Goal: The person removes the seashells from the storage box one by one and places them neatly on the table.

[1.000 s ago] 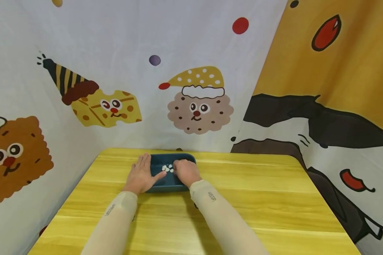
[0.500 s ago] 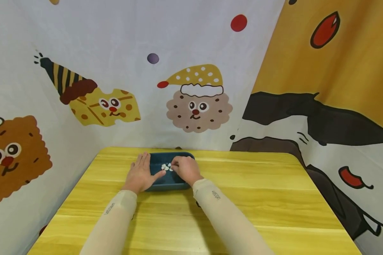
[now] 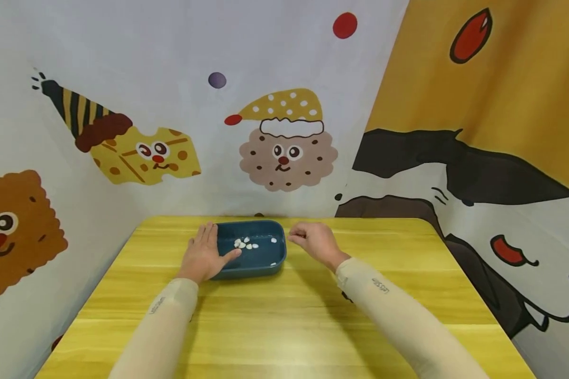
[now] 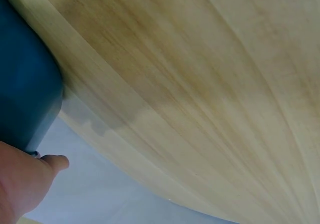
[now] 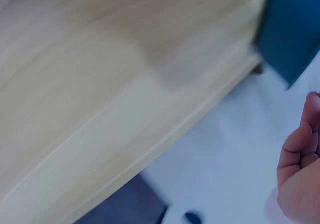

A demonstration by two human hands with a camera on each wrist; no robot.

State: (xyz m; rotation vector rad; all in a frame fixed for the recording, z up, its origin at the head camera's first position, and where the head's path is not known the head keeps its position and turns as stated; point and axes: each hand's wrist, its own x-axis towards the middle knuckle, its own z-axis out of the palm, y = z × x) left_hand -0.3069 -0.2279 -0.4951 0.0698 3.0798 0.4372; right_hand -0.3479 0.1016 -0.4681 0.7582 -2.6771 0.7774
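Note:
In the head view, a dark blue rectangular tray (image 3: pixel 246 272) holds several small white pebble-like pieces (image 3: pixel 242 244), most in a cluster left of centre. One white piece (image 3: pixel 273 240) lies at the right end and another (image 3: pixel 273 264) near the front right corner. My left hand (image 3: pixel 203 257) lies over the tray's left rim, fingers straight, thumb reaching inside. My right hand (image 3: pixel 316 241) hovers just right of the tray, fingers curled, thumb and index fingertips together near the right rim. I cannot tell whether a small piece is between them.
The tray stands on a yellow wood-grain table (image 3: pixel 275 326), close to its back edge. Behind and beside the table hangs a white and yellow curtain (image 3: pixel 170 63) printed with cartoon figures.
My right hand has lifted out of the tray and moved right, past the rim, uncovering white pieces at that end. The left hand stays on the left rim. The head view has shifted slightly.

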